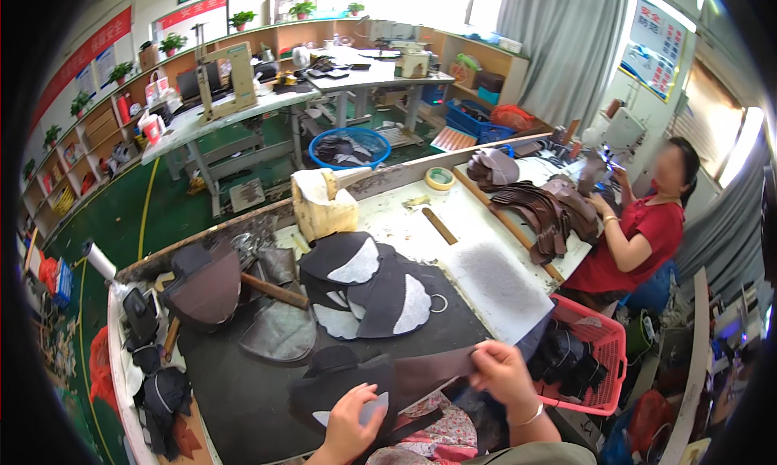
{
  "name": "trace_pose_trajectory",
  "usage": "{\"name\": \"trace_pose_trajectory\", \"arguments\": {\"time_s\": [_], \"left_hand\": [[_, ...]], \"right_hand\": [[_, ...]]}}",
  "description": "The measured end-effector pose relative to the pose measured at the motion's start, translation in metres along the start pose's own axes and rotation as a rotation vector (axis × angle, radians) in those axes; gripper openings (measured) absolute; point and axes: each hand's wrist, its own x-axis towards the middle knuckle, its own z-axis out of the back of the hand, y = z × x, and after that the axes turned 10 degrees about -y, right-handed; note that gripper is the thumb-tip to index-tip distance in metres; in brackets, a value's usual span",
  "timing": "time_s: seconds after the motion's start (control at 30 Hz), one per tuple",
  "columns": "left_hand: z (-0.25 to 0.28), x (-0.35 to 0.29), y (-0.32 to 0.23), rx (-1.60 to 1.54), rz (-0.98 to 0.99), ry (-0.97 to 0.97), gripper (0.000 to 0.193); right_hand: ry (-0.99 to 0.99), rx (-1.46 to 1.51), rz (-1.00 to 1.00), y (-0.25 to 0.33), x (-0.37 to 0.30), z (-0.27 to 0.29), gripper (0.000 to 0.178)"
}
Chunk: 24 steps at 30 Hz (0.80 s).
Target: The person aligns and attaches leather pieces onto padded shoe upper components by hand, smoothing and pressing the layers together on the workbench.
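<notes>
My right hand [503, 373], a bracelet at its wrist, pinches the right end of a brown leather-like strip [429, 368]. The strip stretches leftward to a dark cut piece [312, 396] with light patches. My left hand [350, 420] lies on that piece, fingers extended over a pale grey patch. Just beyond is a pile of black shaped pieces with white backing [396, 299], with a white ring at its right side. Left of the pile are a hammer-like tool with a wooden handle [275, 290], a grey rounded piece [279, 331] and a brown rounded piece [202, 287].
A cream container [324, 206] and a tape roll [439, 178] stand at the table's far side. At right, a co-worker in red [647, 230] handles brown pieces [538, 214]. A pink basket [611, 343] with black items sits close by my right arm. Floral cloth [441, 433] covers my lap.
</notes>
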Motion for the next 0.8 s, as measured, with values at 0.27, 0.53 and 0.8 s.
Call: {"name": "trace_pose_trajectory", "arguments": {"time_s": [0.27,0.53,0.8], "left_hand": [[-0.002,-0.019,-0.014,0.308,-0.282,0.136,0.043],[0.003,-0.026,-0.005,0.406,-0.289,0.208,0.044],[-0.003,-0.007,-0.015,0.274,-0.214,0.173,0.033]], "right_hand": [[0.283,-0.786,0.597,-0.029,0.021,-0.008,0.015],[0.244,-0.85,0.621,-0.051,0.022,-0.041,0.013],[-0.083,0.358,-0.37,-0.085,0.022,0.048,0.009]]}}
